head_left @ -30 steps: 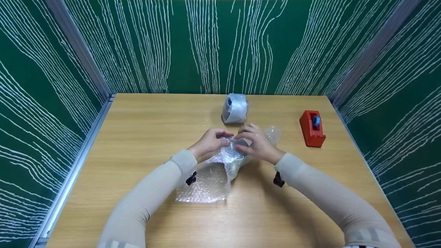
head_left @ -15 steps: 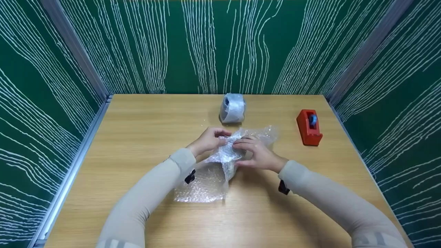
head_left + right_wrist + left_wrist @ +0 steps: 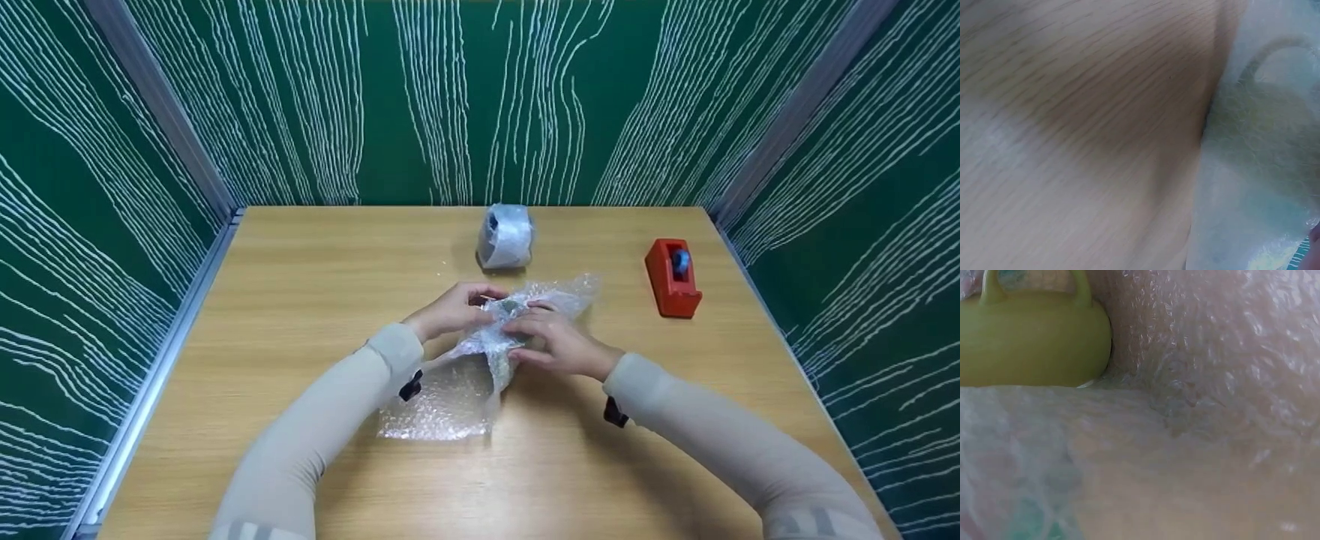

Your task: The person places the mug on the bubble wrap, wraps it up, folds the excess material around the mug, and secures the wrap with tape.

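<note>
Between both hands (image 3: 510, 326), seemingly bubble-wrapped green mug (image 3: 1033, 337).

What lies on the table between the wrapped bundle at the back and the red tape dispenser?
Nothing: in the head view, only bare table shows between the wrapped bundle and the red tape dispenser.

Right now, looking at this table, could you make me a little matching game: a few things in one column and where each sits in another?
Things:
1. tape dispenser
2. bubble wrap sheet
3. wrapped bundle
4. green mug

Places:
A. far middle of the table
B. under both hands, spreading toward the person
C. right side of the table
D. inside the wrap

Pairs: 1-C, 2-B, 3-A, 4-D
</note>
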Demonstrator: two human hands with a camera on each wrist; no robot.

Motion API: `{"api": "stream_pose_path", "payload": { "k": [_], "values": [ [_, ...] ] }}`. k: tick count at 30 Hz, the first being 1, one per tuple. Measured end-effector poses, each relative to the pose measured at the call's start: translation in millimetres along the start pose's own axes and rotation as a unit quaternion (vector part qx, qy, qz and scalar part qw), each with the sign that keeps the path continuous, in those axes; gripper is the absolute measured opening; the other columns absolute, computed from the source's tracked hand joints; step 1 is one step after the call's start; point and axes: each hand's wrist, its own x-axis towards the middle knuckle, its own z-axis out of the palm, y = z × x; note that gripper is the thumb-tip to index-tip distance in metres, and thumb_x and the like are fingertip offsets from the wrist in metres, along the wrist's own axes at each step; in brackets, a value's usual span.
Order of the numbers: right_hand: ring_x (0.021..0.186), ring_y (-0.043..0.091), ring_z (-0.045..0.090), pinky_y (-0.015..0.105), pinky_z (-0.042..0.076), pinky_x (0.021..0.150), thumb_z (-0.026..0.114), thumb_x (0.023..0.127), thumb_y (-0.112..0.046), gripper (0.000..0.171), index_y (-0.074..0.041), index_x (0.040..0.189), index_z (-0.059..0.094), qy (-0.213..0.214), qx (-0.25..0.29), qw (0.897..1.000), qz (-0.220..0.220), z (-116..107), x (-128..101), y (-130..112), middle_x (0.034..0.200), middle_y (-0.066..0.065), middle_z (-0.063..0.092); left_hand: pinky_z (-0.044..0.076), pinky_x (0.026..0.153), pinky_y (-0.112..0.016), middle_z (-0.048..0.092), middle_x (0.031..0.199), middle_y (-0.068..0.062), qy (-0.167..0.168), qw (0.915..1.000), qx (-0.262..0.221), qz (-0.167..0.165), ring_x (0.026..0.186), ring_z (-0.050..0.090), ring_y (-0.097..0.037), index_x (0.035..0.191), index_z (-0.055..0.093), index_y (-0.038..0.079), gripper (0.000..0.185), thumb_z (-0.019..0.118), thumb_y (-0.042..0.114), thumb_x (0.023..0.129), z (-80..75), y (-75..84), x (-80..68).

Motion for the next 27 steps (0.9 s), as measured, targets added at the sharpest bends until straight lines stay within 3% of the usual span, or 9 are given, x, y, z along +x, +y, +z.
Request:
{"api": "stream_pose_path", "payload": {
  "k": [5,15,20,23,27],
  "values": [
    [0.117,0.030,0.075,0.062,0.041,0.124,0.078,0.100,-0.028,0.034,-0.009,0.128,0.078,-0.018,-0.005,1.000,-0.004,-0.4,2.5,-1.9,0.122,0.009,0.081,0.048,0.123,-0.042,0.063,0.154,-0.018,-0.005,0.9998,-0.020,0.000,0.145,0.057,-0.036,0.152,0.059,0.001,0.057,0.066,-0.002,0.096,1.0,-0.2,-0.4],
    [0.096,0.028,0.079,0.061,0.048,0.116,0.072,0.102,-0.013,0.016,-0.001,0.110,0.078,-0.037,0.000,0.998,-0.052,-0.5,7.0,-6.9,0.100,0.010,0.083,0.046,0.125,-0.047,0.060,0.158,-0.013,-0.013,0.9999,0.002,-0.011,0.148,0.053,-0.036,0.155,0.058,0.005,0.066,0.071,-0.003,0.091,4.3,2.4,-0.9],
    [0.096,0.029,0.079,0.058,0.050,0.114,0.072,0.102,-0.012,0.016,-0.001,0.112,0.078,-0.041,0.005,0.998,-0.051,-0.2,7.8,-6.8,0.097,0.010,0.083,0.046,0.123,-0.047,0.058,0.159,-0.013,-0.015,0.9998,0.002,-0.008,0.147,0.052,-0.038,0.156,0.056,0.006,0.072,0.073,-0.005,0.087,6.8,0.3,-0.2],
    [0.096,0.029,0.079,0.059,0.051,0.113,0.077,0.099,-0.011,0.018,-0.001,0.114,0.079,-0.020,0.006,0.998,-0.059,1.4,6.1,-6.2,0.100,0.010,0.083,0.047,0.123,-0.047,0.057,0.159,-0.015,-0.015,0.9998,0.002,-0.010,0.147,0.051,-0.039,0.158,0.053,0.005,0.076,0.071,-0.008,0.086,8.0,0.1,-0.2],
    [0.100,0.030,0.078,0.061,0.052,0.113,0.085,0.092,-0.011,0.024,-0.002,0.114,0.080,0.038,0.019,0.996,-0.083,4.6,1.8,-4.1,0.105,0.011,0.083,0.047,0.123,-0.046,0.054,0.161,-0.017,-0.018,0.9998,-0.002,-0.012,0.148,0.050,-0.039,0.162,0.047,0.004,0.081,0.067,-0.011,0.085,9.4,-0.2,-0.4]
  ]
}}
